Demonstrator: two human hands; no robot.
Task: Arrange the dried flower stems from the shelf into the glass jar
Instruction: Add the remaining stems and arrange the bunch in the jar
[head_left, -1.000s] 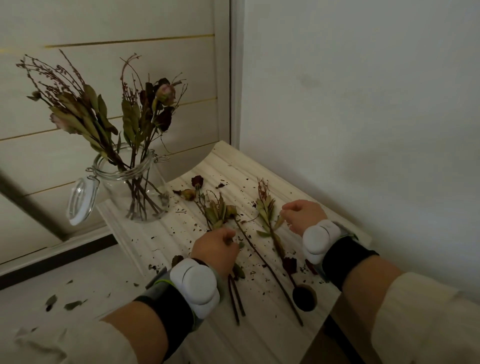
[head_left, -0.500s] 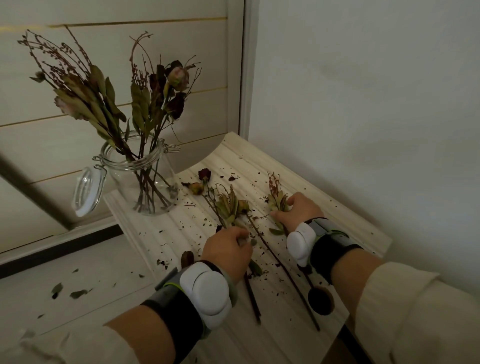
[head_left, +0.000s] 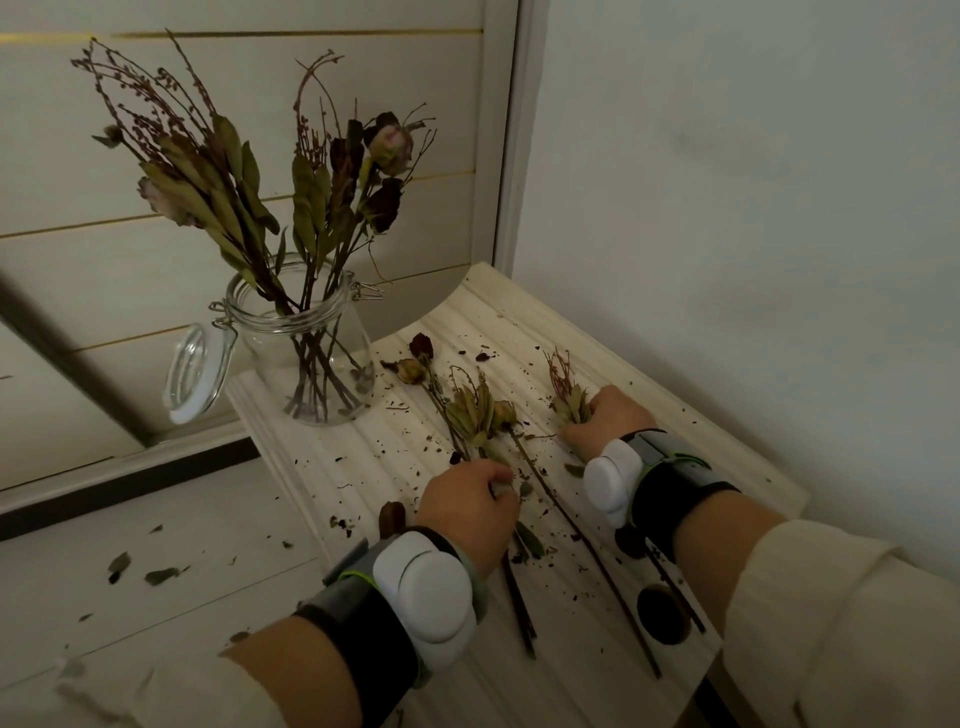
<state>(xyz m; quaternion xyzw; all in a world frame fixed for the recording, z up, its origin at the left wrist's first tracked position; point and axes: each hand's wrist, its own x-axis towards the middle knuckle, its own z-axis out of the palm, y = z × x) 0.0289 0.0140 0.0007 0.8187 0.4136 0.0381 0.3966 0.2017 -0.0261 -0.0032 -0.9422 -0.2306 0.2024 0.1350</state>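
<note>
Stems (head_left: 304, 208) crowd glass jar (head_left: 270, 343) mouth, hinged lid (head_left: 195, 374) hangs left, wall (head_left: 727, 208) close right

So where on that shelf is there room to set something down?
Barest: the crumb-strewn strip between the glass jar and the loose stems, and the back corner of the shelf by the wall. The middle is crowded: left hand gripping those stems, right hand a leafy sprig.

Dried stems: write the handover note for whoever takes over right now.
Left hand: grip round the leafy bunch lying on the shelf.
Right hand: grip round the red-tipped sprig, also on the shelf.
Glass jar: lid open, several stems already standing in it.
To do: both gripped pieces plus the long bare stem between the hands.
</note>
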